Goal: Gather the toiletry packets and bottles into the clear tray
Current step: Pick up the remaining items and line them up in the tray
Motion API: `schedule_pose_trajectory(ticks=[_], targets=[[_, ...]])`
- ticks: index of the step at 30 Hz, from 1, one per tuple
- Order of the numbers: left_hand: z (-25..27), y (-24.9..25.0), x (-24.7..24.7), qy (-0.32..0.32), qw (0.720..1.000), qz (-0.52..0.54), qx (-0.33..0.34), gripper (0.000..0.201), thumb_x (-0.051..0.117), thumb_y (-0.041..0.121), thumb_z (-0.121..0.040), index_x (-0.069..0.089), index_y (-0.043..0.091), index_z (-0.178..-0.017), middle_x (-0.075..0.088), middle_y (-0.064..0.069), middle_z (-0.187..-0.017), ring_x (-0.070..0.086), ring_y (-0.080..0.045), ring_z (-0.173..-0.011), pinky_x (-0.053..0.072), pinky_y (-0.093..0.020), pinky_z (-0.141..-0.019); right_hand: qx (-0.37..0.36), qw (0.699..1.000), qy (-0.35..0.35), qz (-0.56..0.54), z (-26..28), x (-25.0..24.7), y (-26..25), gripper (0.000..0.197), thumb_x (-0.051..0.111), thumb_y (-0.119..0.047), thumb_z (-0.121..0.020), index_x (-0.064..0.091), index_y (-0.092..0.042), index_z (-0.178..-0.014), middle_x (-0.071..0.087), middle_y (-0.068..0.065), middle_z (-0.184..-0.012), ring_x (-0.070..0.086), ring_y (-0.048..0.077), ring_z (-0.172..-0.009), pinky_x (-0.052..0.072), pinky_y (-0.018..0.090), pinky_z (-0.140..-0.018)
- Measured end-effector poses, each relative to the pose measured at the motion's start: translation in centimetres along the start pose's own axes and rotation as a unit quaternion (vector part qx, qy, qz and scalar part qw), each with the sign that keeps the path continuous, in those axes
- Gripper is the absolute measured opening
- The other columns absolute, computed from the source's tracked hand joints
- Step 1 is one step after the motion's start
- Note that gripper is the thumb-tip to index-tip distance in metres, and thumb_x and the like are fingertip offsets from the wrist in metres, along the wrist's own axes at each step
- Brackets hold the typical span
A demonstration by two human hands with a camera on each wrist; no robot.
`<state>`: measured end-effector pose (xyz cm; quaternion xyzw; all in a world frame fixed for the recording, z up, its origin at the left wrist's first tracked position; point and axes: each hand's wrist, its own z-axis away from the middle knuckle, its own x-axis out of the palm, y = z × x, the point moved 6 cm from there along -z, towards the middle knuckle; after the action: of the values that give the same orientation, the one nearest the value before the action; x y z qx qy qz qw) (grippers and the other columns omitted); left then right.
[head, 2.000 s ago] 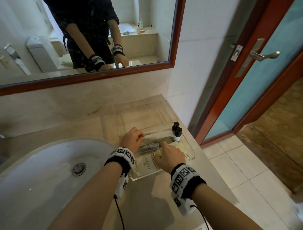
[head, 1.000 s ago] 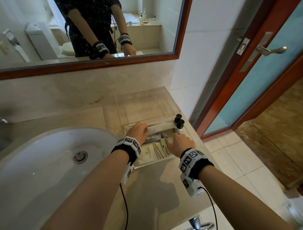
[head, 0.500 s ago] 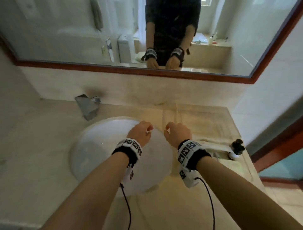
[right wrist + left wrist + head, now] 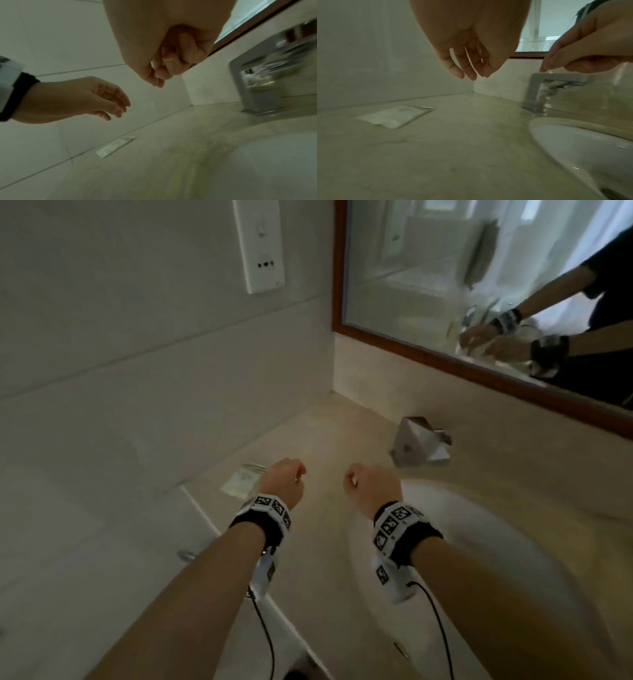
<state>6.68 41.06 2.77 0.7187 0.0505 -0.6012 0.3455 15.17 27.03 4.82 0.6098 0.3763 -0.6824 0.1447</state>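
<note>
- L hand [image 4: 283, 482]: fingers relaxed, near straight, tips down, empty.
- R hand [image 4: 372, 486]: fingers loosely curled, empty, level w/ L.
- Forearms out fwd, side by side, apart.

Packet [image 4: 244, 479]: was white with fine dark lines at one end, by the counter's left edge.
Counter [image 4: 329, 542]: was mottled beige stone.
Basin [image 4: 582, 146]: was white.
Tap [image 4: 419, 446]: gleamed silver.
Mirror frame [image 4: 445, 359]: was reddish-brown.
Wall tiles [image 4: 120, 337]: were pale grey-white.
Switch plate [image 4: 260, 244]: was white.
Wristbands [image 4: 263, 513]: were black, with white panels bearing black square markers.
</note>
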Motion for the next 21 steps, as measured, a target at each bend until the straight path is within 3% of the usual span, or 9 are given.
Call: schedule_pose_trajectory(ticks=[2,3,7,10,15,18,21], targets=[[-0.5,-1.7,-0.4,-0.016,0.999,-0.028,-0.014,0.026,0.049,0.007,-0.088,0.058,0.01,-0.112,0.061,-0.009,-0.115,0.056,-0.027,-0.108,0.047,-0.038,-0.093,0.007,1.0,-0.024,-0.003,-1.1,0.8,-1.1,0.024,0.044,-0.028,-0.094,0.064,-0.015,-0.099,0.07,0.009,-0.086,0.063,0.027,-0.074,0.05,0.03,-0.064],[-2.9,-8.7,-3.8,-0.004,0.996,-0.049,-0.075,0.026,0.05,0.008,-0.088,0.057,0.011,-0.113,0.061,-0.009,-0.116,0.054,-0.027,-0.111,0.046,-0.039,-0.095,-0.026,0.999,-0.043,-0.015,-6.7,4.4,-7.2,0.024,0.043,-0.028,-0.095,0.063,-0.016,-0.1,0.07,0.009,-0.085,0.061,0.027,-0.07,0.05,0.03,-0.062],[-3.3,-11.0,-4.2,-0.005,0.991,-0.08,-0.103,0.03,0.05,0.01,-0.087,0.053,0.013,-0.117,0.06,-0.009,-0.12,0.052,-0.029,-0.114,0.046,-0.039,-0.093,-0.028,0.997,-0.071,-0.002,-7.4,5.4,-8.4,0.025,0.043,-0.027,-0.095,0.064,-0.017,-0.104,0.071,0.008,-0.09,0.066,0.028,-0.078,0.045,0.026,-0.06],[-4.9,-14.3,-3.4,-0.06,0.982,-0.102,-0.145,0.037,0.052,0.022,-0.089,0.045,0.016,-0.125,0.056,-0.008,-0.127,0.049,-0.028,-0.118,0.043,-0.04,-0.094,-0.046,0.993,-0.109,-0.006,-10.4,8.2,-10.4,0.025,0.044,-0.026,-0.094,0.064,-0.016,-0.106,0.07,0.009,-0.097,0.065,0.029,-0.086,0.044,0.027,-0.063],[-6.4,-17.4,-0.3,-0.18,0.961,-0.117,-0.172,0.07,0.068,0.04,-0.08,0.034,0.011,-0.134,0.043,-0.015,-0.135,0.045,-0.034,-0.123,0.044,-0.047,-0.1,-0.046,0.989,-0.14,-0.023,-12.7,11.4,-12.0,0.023,0.046,-0.023,-0.093,0.066,-0.017,-0.103,0.07,0.009,-0.099,0.065,0.029,-0.089,0.049,0.029,-0.069],[-7.1,-18.0,0.7,-0.194,0.96,-0.115,-0.167,0.076,0.071,0.041,-0.077,0.033,0.01,-0.135,0.044,-0.017,-0.132,0.051,-0.035,-0.118,0.047,-0.044,-0.095,-0.039,0.988,-0.147,-0.029,-13.5,12.9,-12.2,0.022,0.046,-0.023,-0.093,0.066,-0.019,-0.102,0.071,0.009,-0.1,0.066,0.029,-0.089,0.053,0.033,-0.073],[-7.6,-18.3,1.1,-0.196,0.963,-0.05,-0.179,0.065,0.071,0.033,-0.078,0.04,0.006,-0.128,0.055,-0.015,-0.126,0.058,-0.031,-0.11,0.048,-0.035,-0.082,-0.035,0.987,-0.151,-0.035,-13.8,13.5,-12.1,0.023,0.046,-0.023,-0.093,0.066,-0.018,-0.103,0.071,0.009,-0.101,0.066,0.03,-0.09,0.055,0.035,-0.076]])
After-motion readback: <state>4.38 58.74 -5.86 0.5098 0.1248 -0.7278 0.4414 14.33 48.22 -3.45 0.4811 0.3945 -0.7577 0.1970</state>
